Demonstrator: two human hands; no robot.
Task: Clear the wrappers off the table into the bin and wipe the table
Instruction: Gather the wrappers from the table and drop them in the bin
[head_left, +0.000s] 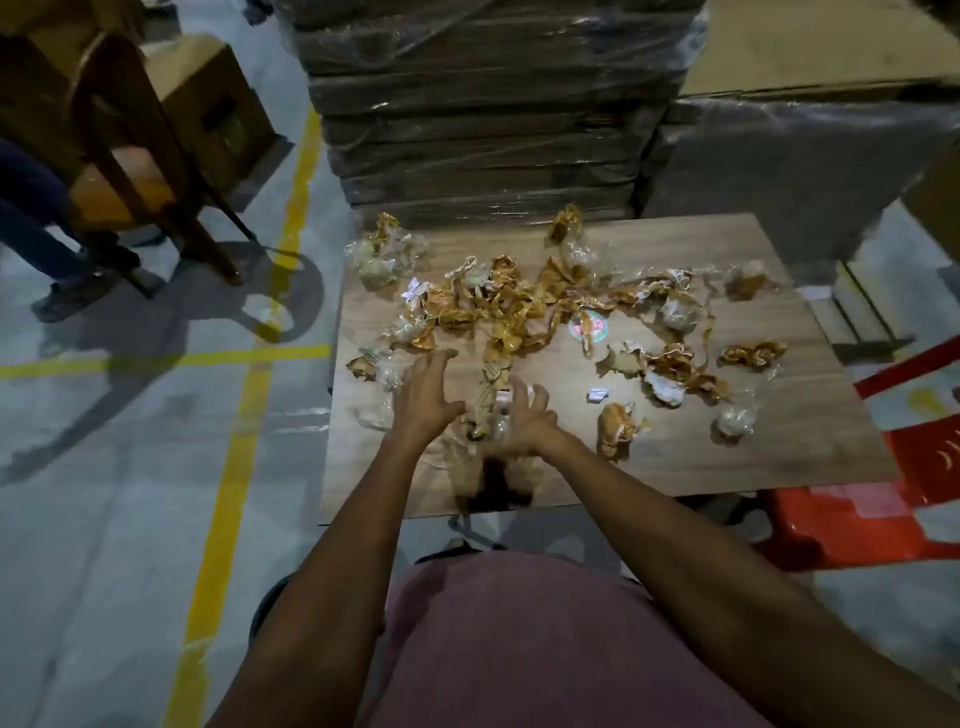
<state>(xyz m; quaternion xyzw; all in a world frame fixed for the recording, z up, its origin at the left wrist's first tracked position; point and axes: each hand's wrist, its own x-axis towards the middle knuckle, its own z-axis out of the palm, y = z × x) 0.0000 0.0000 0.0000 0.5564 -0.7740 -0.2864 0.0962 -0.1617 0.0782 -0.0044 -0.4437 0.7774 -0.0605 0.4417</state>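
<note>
Left hand & right hand, fingers spread, empty, over wrappers near counter front edge; red chair at right corner.

2 spread hands, wrappers, wooden table

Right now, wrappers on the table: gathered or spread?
Spread. Crumpled orange-and-clear plastic wrappers lie scattered across the wood-grain table; both hands reach over them, open.
</note>
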